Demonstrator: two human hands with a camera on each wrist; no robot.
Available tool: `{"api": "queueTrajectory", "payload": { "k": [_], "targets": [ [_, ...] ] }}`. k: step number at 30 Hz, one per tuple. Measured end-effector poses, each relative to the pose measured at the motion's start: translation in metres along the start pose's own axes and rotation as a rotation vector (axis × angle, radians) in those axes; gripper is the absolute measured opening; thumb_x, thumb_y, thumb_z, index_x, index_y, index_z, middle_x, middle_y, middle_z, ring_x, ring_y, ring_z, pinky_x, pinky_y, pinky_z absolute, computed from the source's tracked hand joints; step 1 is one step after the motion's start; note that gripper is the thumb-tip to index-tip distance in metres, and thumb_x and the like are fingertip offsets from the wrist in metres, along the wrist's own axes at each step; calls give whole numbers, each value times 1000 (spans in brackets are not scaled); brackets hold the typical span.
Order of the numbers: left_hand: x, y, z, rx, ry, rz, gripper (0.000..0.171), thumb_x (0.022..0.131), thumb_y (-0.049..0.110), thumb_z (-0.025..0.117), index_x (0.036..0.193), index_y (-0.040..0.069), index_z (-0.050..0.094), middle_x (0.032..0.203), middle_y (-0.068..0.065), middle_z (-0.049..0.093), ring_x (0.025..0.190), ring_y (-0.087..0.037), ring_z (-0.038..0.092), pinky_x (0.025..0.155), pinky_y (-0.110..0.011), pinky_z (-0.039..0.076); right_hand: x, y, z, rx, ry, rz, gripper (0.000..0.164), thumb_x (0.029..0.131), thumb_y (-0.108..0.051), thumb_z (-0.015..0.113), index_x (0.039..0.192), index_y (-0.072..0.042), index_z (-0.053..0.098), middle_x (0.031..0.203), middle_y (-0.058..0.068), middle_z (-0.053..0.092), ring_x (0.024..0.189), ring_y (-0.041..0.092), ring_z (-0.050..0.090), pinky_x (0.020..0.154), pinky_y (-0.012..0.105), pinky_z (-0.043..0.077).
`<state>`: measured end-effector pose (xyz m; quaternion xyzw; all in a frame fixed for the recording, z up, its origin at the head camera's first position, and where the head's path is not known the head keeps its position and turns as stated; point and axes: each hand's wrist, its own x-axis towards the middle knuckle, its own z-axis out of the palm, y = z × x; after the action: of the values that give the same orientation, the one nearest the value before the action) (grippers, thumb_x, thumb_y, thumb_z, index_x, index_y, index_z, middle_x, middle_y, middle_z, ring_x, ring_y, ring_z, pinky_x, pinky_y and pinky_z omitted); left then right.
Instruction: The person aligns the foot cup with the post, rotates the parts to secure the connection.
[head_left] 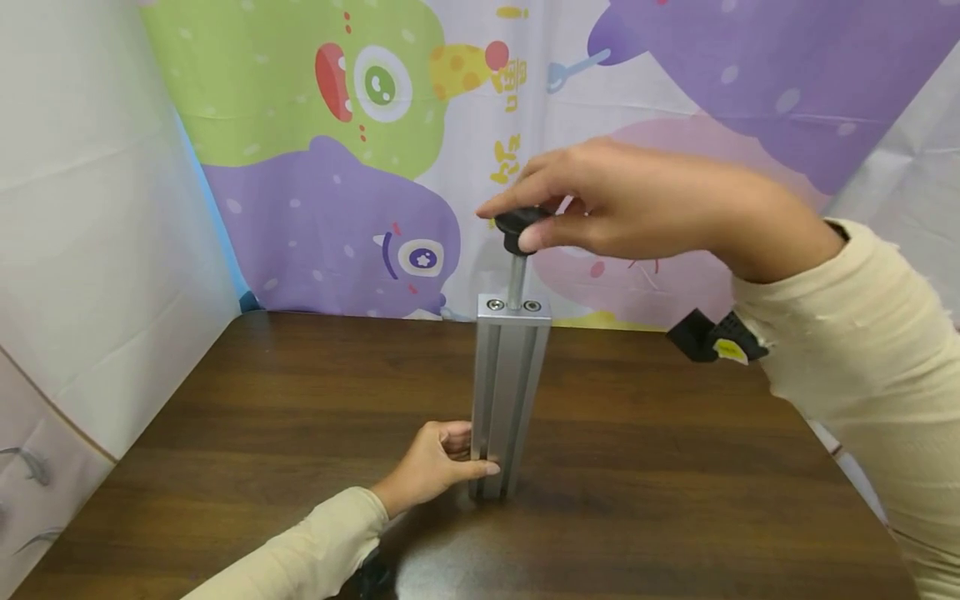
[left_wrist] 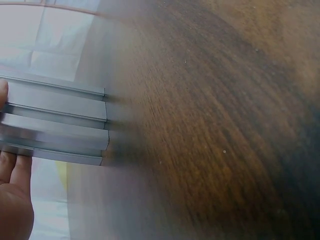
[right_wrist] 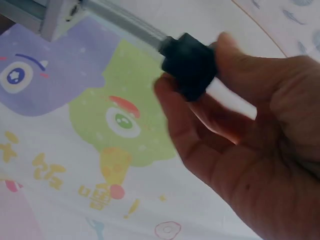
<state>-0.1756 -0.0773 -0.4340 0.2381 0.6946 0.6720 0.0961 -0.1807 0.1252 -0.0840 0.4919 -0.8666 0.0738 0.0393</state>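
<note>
An aluminium extrusion profile (head_left: 510,392) stands upright on the wooden table, its grooves running lengthwise. Low on it, my left hand (head_left: 438,462) grips the profile between thumb and fingers; the left wrist view shows the grooved lower end of the profile (left_wrist: 55,120) against the table. From the top plate (head_left: 515,308), which has a screw on each side, a metal threaded rod (head_left: 517,279) rises to a black knob (head_left: 520,225). My right hand (head_left: 607,200) pinches that knob between thumb and fingers. In the right wrist view the black knob (right_wrist: 189,65) sits at the rod's end.
The brown wooden table (head_left: 300,400) reaches back to a printed cloth (head_left: 315,208) with cartoon monsters. A white sheet (head_left: 82,183) hangs at the left. A black device (head_left: 716,337) with a yellow label is at the right wrist.
</note>
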Motion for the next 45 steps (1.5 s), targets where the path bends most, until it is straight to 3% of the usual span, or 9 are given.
{"api": "queueTrajectory", "payload": {
  "k": [2, 6, 14, 23, 26, 28, 33, 38, 45],
  "targets": [
    [0, 0, 0, -1, -3, 2, 41, 79, 2, 77, 114, -13, 61, 99, -25, 69, 90, -22, 71, 82, -28, 56, 1, -5, 3, 5, 53, 94, 30, 91, -29, 67, 118, -15, 68, 84, -3, 64, 67, 8, 59, 63, 24, 50],
    [1, -1, 0, 7, -7, -3, 41, 79, 2, 77, 114, -13, 62, 100, -24, 69, 90, -24, 70, 82, -27, 56, 5, -15, 13, -26, 192, 235, 30, 86, -46, 69, 97, -19, 75, 63, -4, 59, 50, 11, 50, 53, 27, 43],
    [2, -1, 3, 13, -12, -20, 41, 79, 3, 77, 114, -12, 62, 100, -23, 69, 92, -26, 70, 82, -27, 55, 10, -19, 24, -94, 325, 294, 34, 85, -47, 68, 83, -15, 77, 54, -2, 58, 52, 13, 46, 51, 28, 38],
    [2, -1, 3, 17, -12, -9, 41, 78, 2, 78, 113, -12, 62, 100, -24, 69, 91, -23, 70, 81, -27, 56, 6, -21, 22, -109, 322, 336, 33, 86, -46, 67, 74, -16, 75, 57, -4, 62, 53, 13, 49, 53, 28, 40],
    [2, -1, 3, 20, -15, -6, 41, 78, 3, 78, 113, -12, 62, 100, -23, 70, 90, -22, 70, 81, -27, 56, 4, -19, 19, -110, 277, 311, 35, 88, -49, 64, 82, -16, 76, 63, -4, 64, 56, 13, 54, 57, 28, 43],
    [2, -1, 2, 20, -20, -1, 41, 79, 3, 78, 113, -12, 62, 100, -24, 69, 90, -21, 71, 81, -28, 56, 1, -16, 14, -85, 206, 270, 37, 90, -48, 63, 100, -14, 75, 78, -3, 70, 66, 12, 60, 64, 29, 49],
    [2, -2, 2, 23, -21, 5, 40, 78, 3, 78, 113, -12, 62, 99, -23, 70, 89, -20, 71, 81, -27, 56, -10, -3, 3, 13, 30, 43, 47, 91, -13, 67, 136, -15, 54, 123, -1, 64, 101, 11, 64, 87, 29, 54],
    [3, -2, 3, 24, -15, 8, 41, 78, 3, 78, 113, -12, 62, 98, -23, 70, 90, -20, 70, 81, -26, 56, -12, 8, 0, 45, -15, -107, 57, 86, 14, 59, 133, -17, 57, 133, -2, 58, 111, 7, 59, 90, 23, 51],
    [2, -2, 4, 16, -18, 16, 41, 79, 3, 77, 114, -13, 61, 99, -24, 70, 90, -21, 70, 81, -26, 55, -9, 5, 0, -27, -5, -40, 42, 89, 2, 64, 129, -12, 61, 116, 2, 66, 96, 9, 63, 79, 24, 54]
  ]
}}
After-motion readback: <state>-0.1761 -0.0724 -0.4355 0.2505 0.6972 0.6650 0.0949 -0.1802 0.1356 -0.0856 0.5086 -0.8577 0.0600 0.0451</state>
